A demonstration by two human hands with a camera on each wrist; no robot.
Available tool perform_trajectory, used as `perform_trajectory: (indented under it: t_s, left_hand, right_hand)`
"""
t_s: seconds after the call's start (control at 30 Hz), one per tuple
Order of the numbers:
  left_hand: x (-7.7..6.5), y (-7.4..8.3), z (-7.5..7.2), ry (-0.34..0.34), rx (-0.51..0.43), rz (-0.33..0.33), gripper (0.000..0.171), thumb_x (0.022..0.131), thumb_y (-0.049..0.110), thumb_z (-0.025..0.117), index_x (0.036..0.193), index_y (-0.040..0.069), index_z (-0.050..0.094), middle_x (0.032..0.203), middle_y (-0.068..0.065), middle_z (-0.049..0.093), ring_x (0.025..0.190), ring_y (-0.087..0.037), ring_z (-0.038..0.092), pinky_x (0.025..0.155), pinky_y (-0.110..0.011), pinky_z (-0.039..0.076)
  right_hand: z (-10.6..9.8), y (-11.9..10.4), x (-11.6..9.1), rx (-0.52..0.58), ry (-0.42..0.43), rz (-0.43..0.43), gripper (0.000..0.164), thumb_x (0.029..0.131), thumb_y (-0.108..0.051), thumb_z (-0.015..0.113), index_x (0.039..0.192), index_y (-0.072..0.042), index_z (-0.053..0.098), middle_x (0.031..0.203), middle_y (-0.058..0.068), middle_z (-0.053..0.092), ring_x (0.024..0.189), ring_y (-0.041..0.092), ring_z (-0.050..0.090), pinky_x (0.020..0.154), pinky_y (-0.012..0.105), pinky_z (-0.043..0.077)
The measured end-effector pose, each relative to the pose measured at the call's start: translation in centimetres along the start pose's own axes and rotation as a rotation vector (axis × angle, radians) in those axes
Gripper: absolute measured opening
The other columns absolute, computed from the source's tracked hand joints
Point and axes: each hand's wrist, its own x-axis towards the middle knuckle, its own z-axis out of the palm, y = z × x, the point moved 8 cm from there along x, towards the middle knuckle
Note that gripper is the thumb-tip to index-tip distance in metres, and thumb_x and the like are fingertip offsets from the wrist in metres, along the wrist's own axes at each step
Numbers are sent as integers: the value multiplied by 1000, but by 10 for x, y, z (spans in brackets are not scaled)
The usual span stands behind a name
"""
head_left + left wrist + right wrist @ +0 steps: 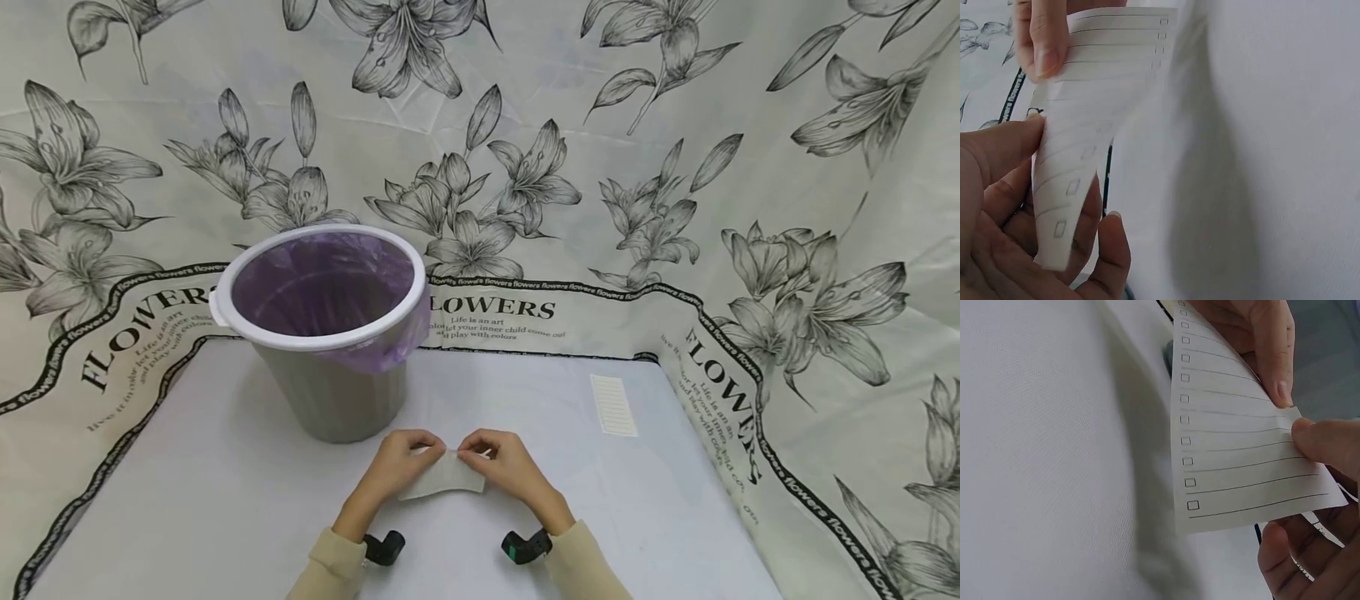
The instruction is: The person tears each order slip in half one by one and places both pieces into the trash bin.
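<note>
Between both hands, over the table, is a lined paper sheet (1235,456) with a column of small checkboxes along one edge. My left hand (407,461) pinches its long edge near the middle, thumb on the printed face and fingers behind. Close beside it, my right hand (510,467) pinches the same edge in the same way. The paper bows between the two grips, with its checkbox edge hanging toward me. In the left wrist view, the left thumb (1007,147) presses on the edge of the sheet, and its end curves down past the fingers.
A grey trash bin (337,400) with a white rim and a purple bag liner (382,354) stands at the back left, just beyond my left hand. Another lined paper (614,406) lies flat at the right rear of the white table (675,533). Flower-printed cloth (525,233) hangs behind.
</note>
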Motion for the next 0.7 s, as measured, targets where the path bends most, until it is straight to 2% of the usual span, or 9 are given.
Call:
perform_trajectory:
  t_s: [0.13, 0.3, 0.53, 0.7]
  left_hand:
    - [2, 1, -3, -19, -5, 2, 12, 96, 20, 73, 97, 10, 80, 100, -4, 79, 106, -28, 72, 97, -51, 54]
    - [6, 0, -7, 15, -8, -5, 10, 95, 18, 74, 96, 10, 80, 99, -3, 79, 104, -26, 72, 95, -47, 54]
    - [15, -6, -7, 64, -28, -11, 11, 95, 16, 73, 95, 7, 80, 97, -6, 79, 102, -30, 73, 96, -53, 54]
    - [20, -8, -8, 89, -33, -19, 9, 95, 14, 73, 94, 7, 79, 95, -6, 79, 106, -33, 73, 99, -55, 54]
  right_hand:
    - [-5, 5, -1, 1, 31, 19, 7, 97, -22, 74, 97, -17, 78, 97, -1, 78, 92, 10, 69, 71, 21, 52]
    - [-6, 14, 2, 29, 45, 45, 8, 97, -21, 73, 99, -15, 78, 98, 1, 78, 91, 13, 70, 72, 22, 54]
    - [-8, 31, 7, 84, 76, 102, 10, 98, -20, 72, 99, -11, 77, 98, 5, 78, 85, 11, 68, 74, 23, 56]
    - [-14, 32, 12, 95, 98, 134, 10, 98, -18, 72, 98, -10, 77, 97, 6, 78, 86, 9, 68, 77, 22, 55]
